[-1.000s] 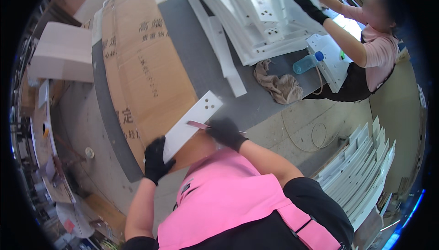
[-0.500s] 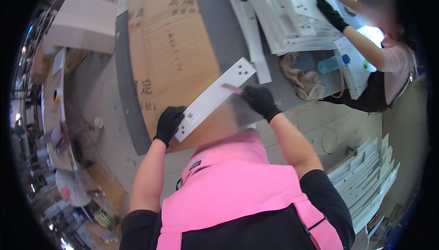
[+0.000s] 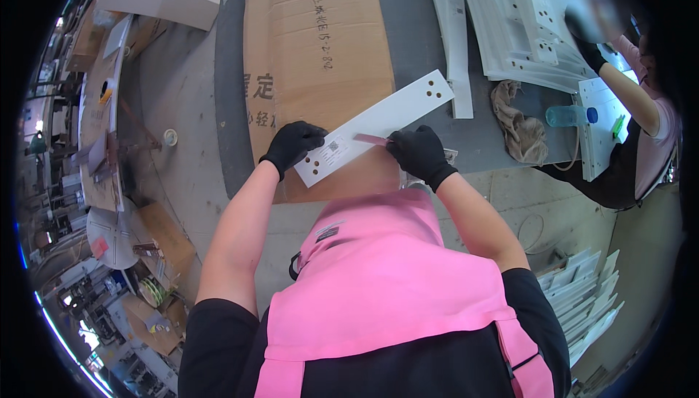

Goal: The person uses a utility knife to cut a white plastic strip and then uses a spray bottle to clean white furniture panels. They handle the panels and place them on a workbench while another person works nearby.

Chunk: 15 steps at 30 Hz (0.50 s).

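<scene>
A long white panel [image 3: 389, 114] with holes near both ends and a label lies slanted over the cardboard on the table. My left hand [image 3: 294, 147], in a black glove, is closed on the panel's lower-left end, beside the label. In my black-gloved right hand [image 3: 421, 153] is a thin flat pinkish strip [image 3: 370, 139], gripped at one end. Its free end reaches over the middle of the panel. The fingertips of the right hand are partly hidden by the glove's back.
Under the panel a big cardboard sheet [image 3: 320, 85] covers part of a grey table [image 3: 415, 41]. Right of it are white strips [image 3: 457, 56], stacked white panels [image 3: 510, 26], a rag [image 3: 518, 125] and a blue bottle [image 3: 571, 115]. A co-worker's arm [image 3: 633, 96] is at far right.
The whole view has shifted, with the table appearing farther right. My left hand has moved along the panel's end toward the label. The strip stays in my right hand over the panel.
</scene>
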Tool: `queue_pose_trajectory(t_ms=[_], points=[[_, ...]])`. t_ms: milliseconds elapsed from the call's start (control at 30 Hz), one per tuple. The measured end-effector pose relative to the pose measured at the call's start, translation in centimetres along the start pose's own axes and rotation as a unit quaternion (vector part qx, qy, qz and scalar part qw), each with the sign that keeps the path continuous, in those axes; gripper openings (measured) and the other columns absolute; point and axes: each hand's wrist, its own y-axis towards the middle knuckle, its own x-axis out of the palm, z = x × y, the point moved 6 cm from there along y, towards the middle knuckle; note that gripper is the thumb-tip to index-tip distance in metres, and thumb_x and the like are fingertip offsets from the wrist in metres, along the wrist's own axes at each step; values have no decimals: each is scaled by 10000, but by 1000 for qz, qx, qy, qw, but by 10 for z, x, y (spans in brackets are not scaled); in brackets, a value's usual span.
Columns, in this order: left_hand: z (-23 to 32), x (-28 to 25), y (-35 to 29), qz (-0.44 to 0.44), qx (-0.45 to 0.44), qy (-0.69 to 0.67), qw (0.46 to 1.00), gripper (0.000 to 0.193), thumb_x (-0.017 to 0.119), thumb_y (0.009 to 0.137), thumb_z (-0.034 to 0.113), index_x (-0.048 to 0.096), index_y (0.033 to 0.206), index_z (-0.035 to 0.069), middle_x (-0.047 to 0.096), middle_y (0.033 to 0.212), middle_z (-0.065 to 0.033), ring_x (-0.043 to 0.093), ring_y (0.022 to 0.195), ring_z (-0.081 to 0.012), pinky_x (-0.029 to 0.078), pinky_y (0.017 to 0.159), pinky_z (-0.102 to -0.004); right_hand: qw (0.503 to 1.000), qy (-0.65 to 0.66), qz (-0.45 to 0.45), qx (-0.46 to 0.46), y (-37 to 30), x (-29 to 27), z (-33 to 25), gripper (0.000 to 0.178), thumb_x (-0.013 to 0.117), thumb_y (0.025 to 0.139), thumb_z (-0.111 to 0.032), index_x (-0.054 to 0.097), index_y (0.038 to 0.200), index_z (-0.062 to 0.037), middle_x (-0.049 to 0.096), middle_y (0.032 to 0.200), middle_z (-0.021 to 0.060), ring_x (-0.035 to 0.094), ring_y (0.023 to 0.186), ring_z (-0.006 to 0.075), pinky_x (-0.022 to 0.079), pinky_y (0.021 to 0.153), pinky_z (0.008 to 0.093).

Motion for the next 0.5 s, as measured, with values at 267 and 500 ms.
queue_pose_trajectory(t_ms=[267,500], points=[[-2,0,2,-15,-4,-4,1000,242,724,817,167,739,1031,55,703,937,-111,666,814,-192,505,740,-304,1000,-5,-11,-23,8,3,-31,33,613,736,-150,621,704,-157,630,671,47,643,611,221,463,580,363],[-2,-1,2,-13,18,-26,999,243,741,811,146,736,1035,52,718,947,-108,673,859,-189,509,783,-300,997,38,-18,-57,13,14,-56,23,613,737,-144,627,720,-138,632,640,57,654,602,233,489,598,375]])
